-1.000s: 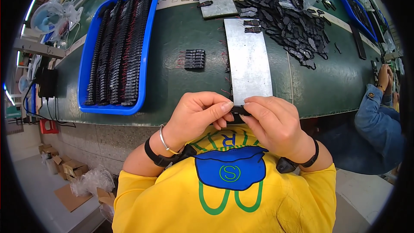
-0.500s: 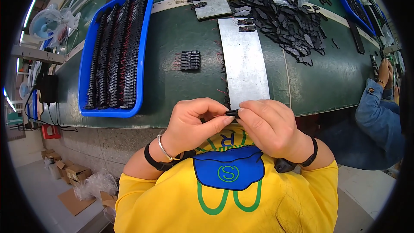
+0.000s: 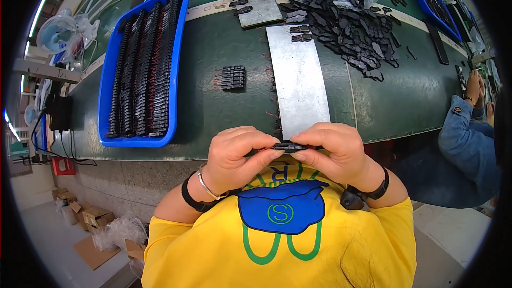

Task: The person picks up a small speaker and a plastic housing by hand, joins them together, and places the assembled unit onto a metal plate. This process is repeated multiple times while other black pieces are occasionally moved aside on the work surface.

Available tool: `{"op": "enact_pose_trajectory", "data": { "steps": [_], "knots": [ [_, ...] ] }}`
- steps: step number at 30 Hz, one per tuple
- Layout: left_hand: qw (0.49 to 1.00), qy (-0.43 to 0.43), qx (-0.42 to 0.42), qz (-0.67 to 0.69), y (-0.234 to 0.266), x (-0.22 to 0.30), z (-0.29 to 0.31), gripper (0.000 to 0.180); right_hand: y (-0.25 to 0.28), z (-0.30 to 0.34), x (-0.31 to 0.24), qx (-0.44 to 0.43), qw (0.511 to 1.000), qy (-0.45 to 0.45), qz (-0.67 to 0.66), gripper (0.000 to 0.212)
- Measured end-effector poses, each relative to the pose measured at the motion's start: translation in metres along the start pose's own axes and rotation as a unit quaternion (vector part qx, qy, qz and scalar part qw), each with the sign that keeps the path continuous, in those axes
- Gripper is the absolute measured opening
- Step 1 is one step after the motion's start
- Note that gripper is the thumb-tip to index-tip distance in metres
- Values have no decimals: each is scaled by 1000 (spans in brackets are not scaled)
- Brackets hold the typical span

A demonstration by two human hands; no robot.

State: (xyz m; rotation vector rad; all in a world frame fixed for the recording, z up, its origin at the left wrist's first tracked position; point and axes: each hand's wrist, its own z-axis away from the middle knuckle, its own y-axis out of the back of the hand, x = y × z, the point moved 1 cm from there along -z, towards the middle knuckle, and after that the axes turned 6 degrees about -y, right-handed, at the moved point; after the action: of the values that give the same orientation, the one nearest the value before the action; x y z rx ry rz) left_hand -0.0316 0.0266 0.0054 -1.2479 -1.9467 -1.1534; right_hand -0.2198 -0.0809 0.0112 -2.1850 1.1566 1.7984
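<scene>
Close to my chest, at the table's near edge, a small black plastic part (image 3: 289,148) lies level between my two hands. The thumb and fingertips of my left hand (image 3: 233,156) pinch its left end, where a bit of red wire shows. At the other end, my right hand (image 3: 337,152) grips it between thumb and fingers. Just beyond my hands lies a long metal plate (image 3: 298,82), with two black parts (image 3: 301,33) at its far end and several wired parts along its left edge. A small block of black parts with red wires (image 3: 233,78) sits left of the plate.
On the left stands a blue tray (image 3: 140,142) packed with rows of black parts. A heap of flat black pieces (image 3: 354,37) spreads at the far right, beside clear plastic. Another metal plate (image 3: 260,8) lies farther back. A co-worker's denim sleeve (image 3: 464,128) shows at right.
My right fingers have shifted from covering the part to pinching its right end, so more of it shows. My left hand keeps its pinch. The view has moved slightly.
</scene>
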Motion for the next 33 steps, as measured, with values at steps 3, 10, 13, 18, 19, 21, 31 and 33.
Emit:
{"op": "enact_pose_trajectory", "data": {
  "steps": [3, 10, 13, 18, 19, 21, 31, 33],
  "knots": [
    [997, -70, -4, -31, -2, -1, -3, 16, -2, 1, 3, 8, 1000, 21, -2, 20],
    [994, -88, -31, -49, -2, -2, -4, 16, -6, 3, 6, 19, 999, 38, 12, 17],
    [994, -90, -43, -42, -2, -5, -3, 15, -7, 4, 8, 17, 999, 41, 11, 16],
    [992, -113, -38, -26, -4, -8, -1, 14, -7, 4, 8, 6, 999, 53, -5, 15],
    [991, -124, -33, -27, -5, -8, -1, 14, -7, 3, 8, 6, 999, 51, -5, 15],
    [992, -118, -30, -25, -5, -7, -1, 16, -9, 2, 8, 14, 998, 65, -5, 15],
    [997, -61, -53, -4, 3, 4, -12, 21, -8, 3, 5, 7, 996, 90, 11, 18],
    [995, -78, -58, -18, 3, 2, -9, 20, -11, 4, 7, 18, 995, 97, 19, 20]
  ]
}}
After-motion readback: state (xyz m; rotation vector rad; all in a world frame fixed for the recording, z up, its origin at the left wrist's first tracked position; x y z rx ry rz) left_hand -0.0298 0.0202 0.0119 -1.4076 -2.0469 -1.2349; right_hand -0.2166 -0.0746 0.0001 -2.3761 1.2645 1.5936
